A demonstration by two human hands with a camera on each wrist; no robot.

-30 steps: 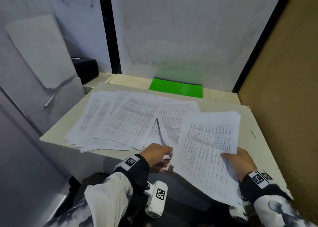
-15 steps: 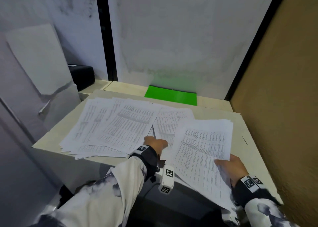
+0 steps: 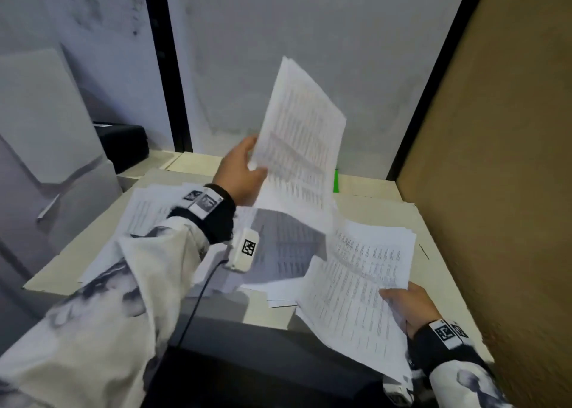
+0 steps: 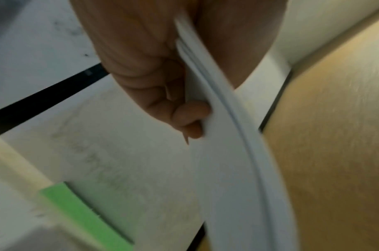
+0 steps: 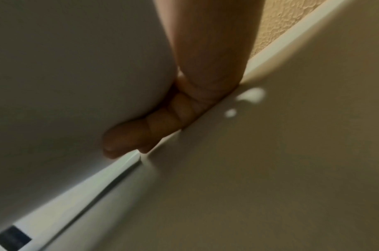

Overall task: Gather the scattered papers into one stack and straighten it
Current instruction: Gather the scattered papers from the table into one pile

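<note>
My left hand (image 3: 247, 172) holds a few printed sheets (image 3: 300, 147) raised nearly upright above the middle of the table; in the left wrist view its fingers (image 4: 184, 118) curl round the sheets' edge (image 4: 233, 135). My right hand (image 3: 405, 305) grips a thicker bundle of printed papers (image 3: 356, 290) by its lower right side, at the table's front right, partly over the edge. From the right wrist, the fingers (image 5: 141, 135) show under the bundle's blank underside (image 5: 76, 84). More scattered sheets (image 3: 148, 212) lie on the left of the beige table (image 3: 383, 203), partly hidden by my left sleeve.
A brown wall (image 3: 495, 160) stands close along the table's right side. A grey-white wall (image 3: 309, 36) rises behind it. A black box (image 3: 127, 147) sits at the back left. A strip of green (image 3: 335, 181) shows behind the raised sheets.
My left hand took hold of sheets from the middle of the table and lifted them up and back, nearly upright. The right hand keeps its bundle at the front right.
</note>
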